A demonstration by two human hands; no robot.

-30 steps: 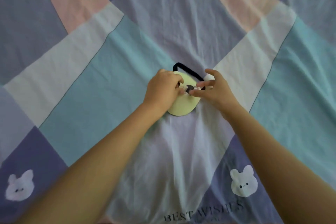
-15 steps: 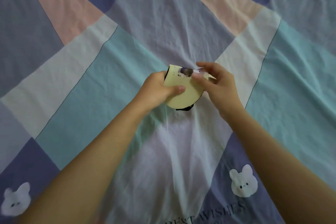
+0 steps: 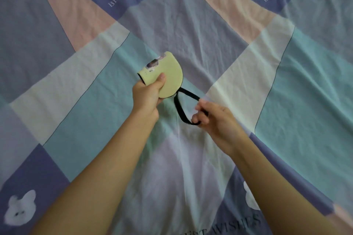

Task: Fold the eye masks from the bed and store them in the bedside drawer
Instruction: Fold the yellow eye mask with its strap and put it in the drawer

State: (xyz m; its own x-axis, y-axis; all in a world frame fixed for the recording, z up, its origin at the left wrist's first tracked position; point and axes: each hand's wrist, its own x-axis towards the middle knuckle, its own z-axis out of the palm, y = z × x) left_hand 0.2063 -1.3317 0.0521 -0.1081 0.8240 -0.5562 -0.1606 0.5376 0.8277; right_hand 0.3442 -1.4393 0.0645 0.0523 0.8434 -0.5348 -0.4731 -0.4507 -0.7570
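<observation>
A pale yellow eye mask (image 3: 168, 74), folded in half into a half-round shape, is held up above the bed. My left hand (image 3: 147, 95) grips its lower left edge, thumb on the front. Its black elastic strap (image 3: 180, 108) hangs out from the mask's lower right as a loop. My right hand (image 3: 212, 118) is to the lower right of the mask, with its fingers hooked through the strap loop and pulling it taut. A small dark print shows along the mask's folded top edge.
The bed is covered by a patchwork sheet (image 3: 191, 25) in teal, blue, pink and white blocks with "BEST WISHES" lettering. White bear prints (image 3: 20, 209) sit near the bottom corners. No drawer or other mask is in view.
The mask has been lifted off the sheet and turned. My right hand let go of the mask's top edge, moved down and right, and took hold of the black strap.
</observation>
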